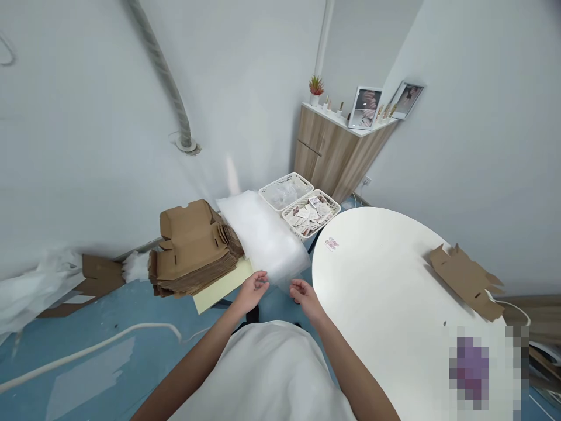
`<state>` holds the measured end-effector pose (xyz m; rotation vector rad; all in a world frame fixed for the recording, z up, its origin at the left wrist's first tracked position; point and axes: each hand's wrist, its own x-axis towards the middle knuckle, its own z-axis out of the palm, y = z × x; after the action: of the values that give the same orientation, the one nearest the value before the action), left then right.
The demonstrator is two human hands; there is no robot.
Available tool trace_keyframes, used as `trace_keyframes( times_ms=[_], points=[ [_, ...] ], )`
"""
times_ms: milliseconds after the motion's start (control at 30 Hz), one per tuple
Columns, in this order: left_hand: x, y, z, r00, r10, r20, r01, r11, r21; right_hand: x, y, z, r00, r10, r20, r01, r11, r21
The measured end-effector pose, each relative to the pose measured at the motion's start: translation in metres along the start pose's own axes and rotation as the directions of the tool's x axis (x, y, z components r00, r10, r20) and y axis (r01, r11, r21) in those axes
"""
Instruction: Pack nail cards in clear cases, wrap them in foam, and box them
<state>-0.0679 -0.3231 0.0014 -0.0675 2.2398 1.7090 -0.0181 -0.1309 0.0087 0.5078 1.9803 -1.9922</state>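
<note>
My left hand [252,290] and my right hand [305,295] meet at the near edge of a stack of clear plastic sheets [263,237]. Both hands pinch the front edge of the top sheet, fingers curled on it. The stack lies on a low surface beside a pile of flattened brown cardboard boxes [193,248], with a pale yellow sheet [223,286] under it. My arms come up from the bottom of the view over my white shirt.
Two white baskets [302,204] stand behind the plastic, one with clear bags, one with small cards. A round white table [385,292] at right bears a flat cardboard box [467,280]. A wooden cabinet [337,152] fills the corner. A white cable [87,351] crosses the blue floor.
</note>
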Motion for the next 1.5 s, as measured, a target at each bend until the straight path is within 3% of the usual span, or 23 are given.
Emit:
trace_keyframes(
  times_ms=[233,533,767,1000,1167,1300,1500],
  points=[
    [0.037,-0.007,-0.048,0.999,-0.004,0.050,0.004,1.000,-0.013,0.038,-0.015,0.044,1.000,0.020,0.011,-0.019,0.999,-0.044],
    [0.084,0.002,-0.082,0.987,-0.020,0.159,0.022,1.000,-0.011,0.078,-0.043,0.067,0.995,0.050,-0.090,-0.053,0.998,-0.029],
    [0.135,0.008,-0.079,0.985,-0.010,0.174,0.016,0.999,-0.028,0.127,-0.070,0.059,0.994,0.066,-0.082,-0.069,0.997,-0.035],
    [0.214,0.035,-0.070,0.992,-0.009,0.126,0.005,1.000,0.026,0.218,-0.103,0.045,0.999,0.048,-0.015,-0.048,0.998,-0.027],
    [0.292,0.053,-0.061,0.999,0.038,-0.002,-0.036,0.968,0.247,0.294,-0.118,0.036,1.000,0.011,-0.016,-0.012,0.997,-0.076],
    [0.350,0.056,-0.058,0.987,0.148,-0.063,-0.097,0.858,0.504,0.342,-0.119,0.038,1.000,0.001,0.000,-0.001,0.998,-0.055],
    [0.388,0.058,-0.056,0.995,0.081,-0.055,-0.022,0.732,0.680,0.377,-0.111,0.048,0.989,0.068,0.135,-0.071,0.997,0.013]
  ],
)
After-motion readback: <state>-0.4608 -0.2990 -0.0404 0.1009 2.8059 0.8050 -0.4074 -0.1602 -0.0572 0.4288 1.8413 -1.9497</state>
